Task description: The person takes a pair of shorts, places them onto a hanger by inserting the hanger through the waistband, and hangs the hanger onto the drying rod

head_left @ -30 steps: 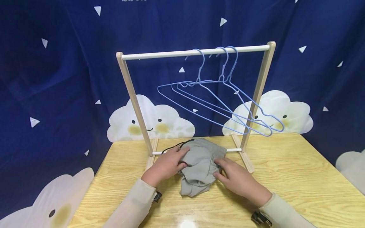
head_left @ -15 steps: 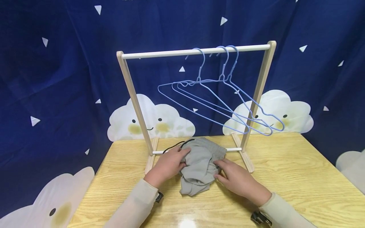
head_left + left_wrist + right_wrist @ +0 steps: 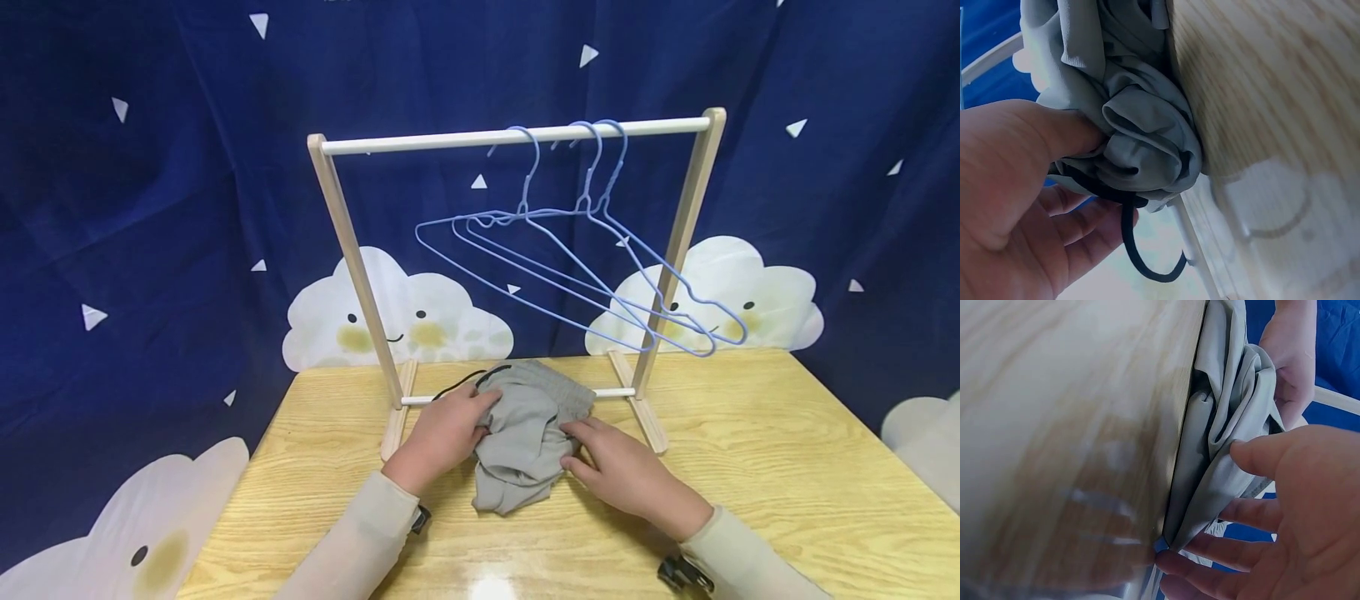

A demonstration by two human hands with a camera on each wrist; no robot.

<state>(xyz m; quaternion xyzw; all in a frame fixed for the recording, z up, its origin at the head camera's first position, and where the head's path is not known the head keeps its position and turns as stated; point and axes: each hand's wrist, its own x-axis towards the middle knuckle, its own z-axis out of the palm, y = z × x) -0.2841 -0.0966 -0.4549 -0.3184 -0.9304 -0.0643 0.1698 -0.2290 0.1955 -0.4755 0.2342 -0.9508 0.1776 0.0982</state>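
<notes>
Crumpled grey drawstring shorts [image 3: 525, 429] lie in a heap on the table under the hanger rack, their gathered waistband toward the back right. A black cord [image 3: 1132, 250] loops out beside my left hand [image 3: 442, 435], whose thumb presses into the folds with the fingers behind the cloth, pinching the left side. On the other side my right hand [image 3: 630, 473] holds the right edge; in the right wrist view its thumb [image 3: 1260, 453] lies on the fabric and the fingers reach behind it. The underside of the shorts is hidden.
A wooden rack [image 3: 347, 250] with a white top rail [image 3: 420, 144] stands just behind the hands. Three blue wire hangers [image 3: 570, 258] hang from its right half. The wood-grain table [image 3: 750, 467] meets a dark blue curtain [image 3: 150, 208] at the back.
My left hand has shifted very slightly right and the cloth's folds have moved a little. The right hand stays nearly where it was. Rack and hangers have not moved.
</notes>
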